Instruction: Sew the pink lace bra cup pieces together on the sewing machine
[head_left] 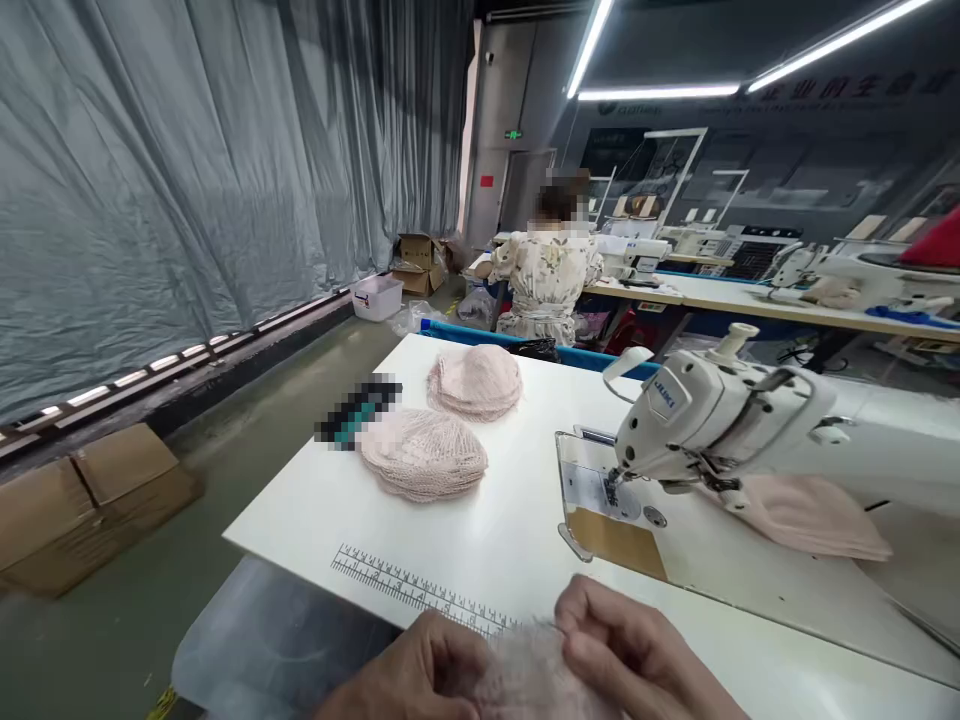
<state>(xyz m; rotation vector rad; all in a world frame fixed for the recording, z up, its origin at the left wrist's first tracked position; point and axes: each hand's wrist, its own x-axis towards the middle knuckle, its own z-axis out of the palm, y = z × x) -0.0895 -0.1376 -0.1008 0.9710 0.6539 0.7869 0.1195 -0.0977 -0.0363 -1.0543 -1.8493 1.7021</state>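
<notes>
A fuzzy pale pink fabric piece (536,670) is held between both hands at the table's front edge, partly cut off by the frame. My left hand (420,665) has its fingers closed on the left side of it. My right hand (630,645) pinches its upper right edge between thumb and fingers. Beyond them on the white table (517,500) lie two stacks of pale pink knit pieces, a nearer stack (424,455) and a farther stack (476,382). A printed ruler scale (420,590) runs along the front of the table.
A white sewing machine (697,410) stands on the right, with pink fabric (817,515) under its arm. A blurred dark and teal item (360,412) lies at the table's left edge. Cardboard boxes (90,500) sit on the floor at left. A person (547,280) sits ahead, facing away.
</notes>
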